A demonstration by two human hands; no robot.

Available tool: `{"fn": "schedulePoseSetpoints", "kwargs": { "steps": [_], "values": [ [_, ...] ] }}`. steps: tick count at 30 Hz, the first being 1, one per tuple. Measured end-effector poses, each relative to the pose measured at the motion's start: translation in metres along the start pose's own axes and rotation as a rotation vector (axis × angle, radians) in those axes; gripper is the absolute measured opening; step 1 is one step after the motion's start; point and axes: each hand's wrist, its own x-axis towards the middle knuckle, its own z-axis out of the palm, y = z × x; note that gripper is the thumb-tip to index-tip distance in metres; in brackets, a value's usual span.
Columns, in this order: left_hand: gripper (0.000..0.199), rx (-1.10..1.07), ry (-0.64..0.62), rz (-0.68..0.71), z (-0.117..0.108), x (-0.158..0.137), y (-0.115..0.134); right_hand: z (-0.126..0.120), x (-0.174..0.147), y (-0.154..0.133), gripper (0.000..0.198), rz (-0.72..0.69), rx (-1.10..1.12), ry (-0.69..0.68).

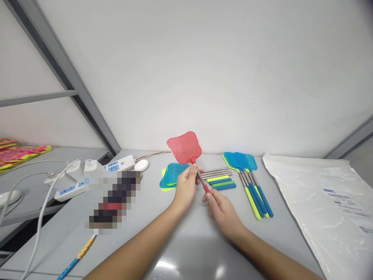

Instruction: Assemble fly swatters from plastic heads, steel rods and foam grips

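Observation:
A red fly swatter [185, 147] with a mesh head, metal rod and red grip is held up over the table between both hands. My left hand [186, 183] pinches it where the head meets the rod. Lower down, my right hand [220, 206] is closed around the red grip. Behind my left hand lie blue and yellow swatter heads [171, 175], partly covered by it. Beyond my right hand rest several metal rods [218, 173] and several loose grips [223, 182] in yellow, green and blue.
Several blue and yellow fly swatters [252, 186] lie together at the right, beside a large white plastic bag [317, 202]. Power strips [119, 164] with white cables, a round white object [141, 165] and a blurred-out dark item [115, 202] occupy the left. A wall stands behind.

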Motion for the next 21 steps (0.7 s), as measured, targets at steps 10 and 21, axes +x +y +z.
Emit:
{"fn": "schedulePoseSetpoints", "kwargs": {
  "steps": [10, 21],
  "values": [
    [0.039, 0.008, -0.076, -0.008, -0.002, 0.001, -0.001, -0.001, 0.005, 0.004, 0.039, 0.043, 0.144, -0.014],
    [0.05, -0.274, 0.034, -0.057, -0.005, 0.011, 0.0, -0.01, 0.007, -0.006, 0.035, -0.019, 0.001, 0.021]
  ]
}}
